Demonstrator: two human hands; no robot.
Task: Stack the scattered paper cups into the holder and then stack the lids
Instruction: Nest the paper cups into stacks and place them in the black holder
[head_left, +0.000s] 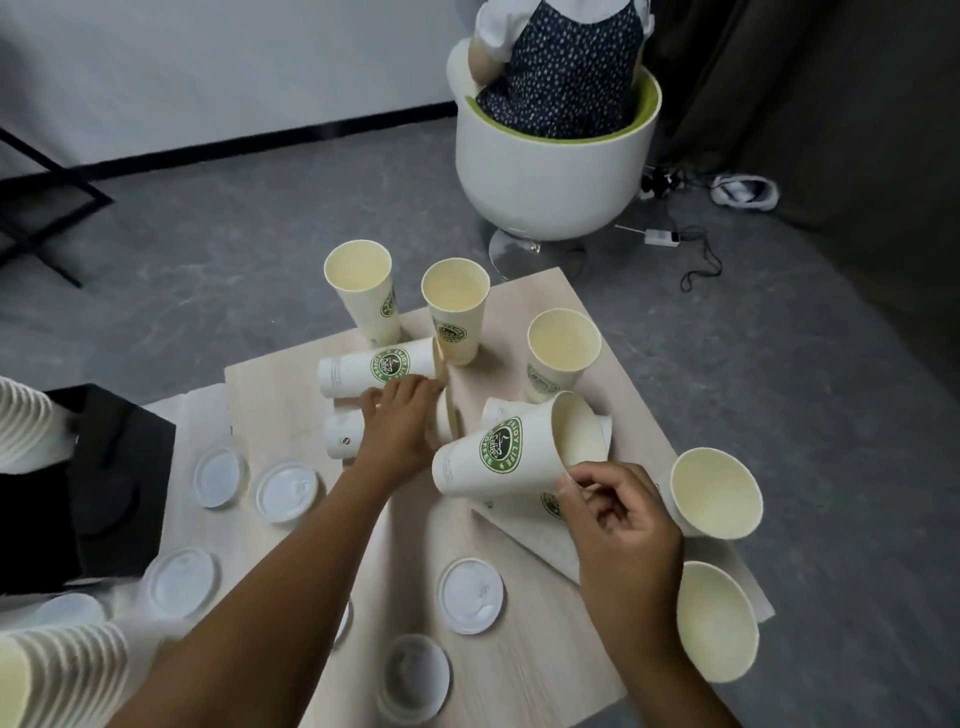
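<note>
On the pale wooden table (524, 670), the right hand (623, 525) pinches a tilted cup (498, 452) at its rim, mouth facing right, while the left hand (400, 421), nearer the lying cup (374, 370), curls over another sideways cup (345, 435).

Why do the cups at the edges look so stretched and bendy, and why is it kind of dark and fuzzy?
Head view: the wide-angle lens stretches things near the edges, so the cup at the lower right and the cup stack at the lower left look bent; the light is dim and soft, with faint shadows; the left hand and white lids look slightly smeared.
</note>
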